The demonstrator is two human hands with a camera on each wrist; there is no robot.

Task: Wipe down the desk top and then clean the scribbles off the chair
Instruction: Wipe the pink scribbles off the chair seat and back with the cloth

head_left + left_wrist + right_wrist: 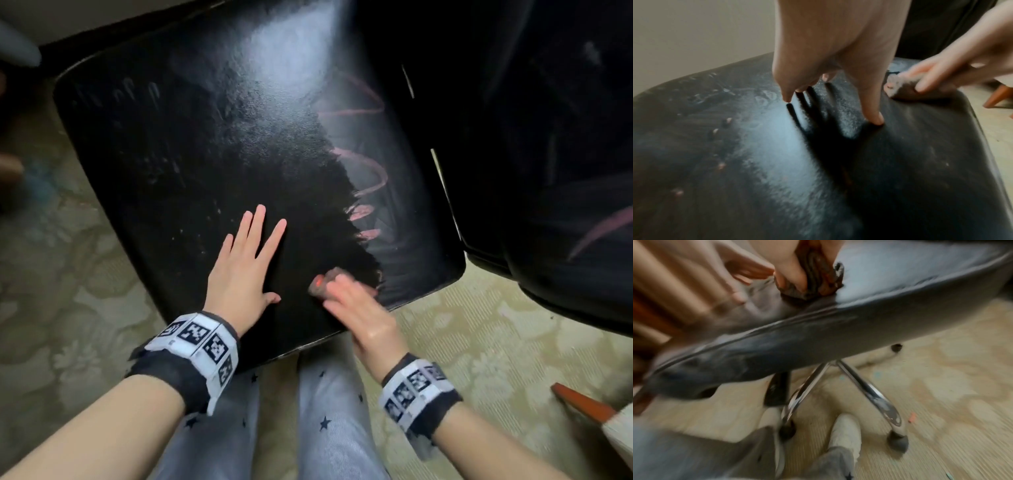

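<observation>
Head view: my left hand lies flat, fingers spread, on the seat; my right hand grips a rag at the near edge, beside pink scribbles.
Left wrist: fingertips press the seat.
Right wrist: rag bunched in my fingers, touching the seat.

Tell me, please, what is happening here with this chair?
A person is wiping pink scribbles off the black chair seat. The left hand lies flat on the seat with fingers spread, steadying it. The right hand grips a bunched rag and rubs it near the seat's front right corner. The middle of the seat looks wiped dark; scribbles remain along its right side and on the backrest.
</observation>
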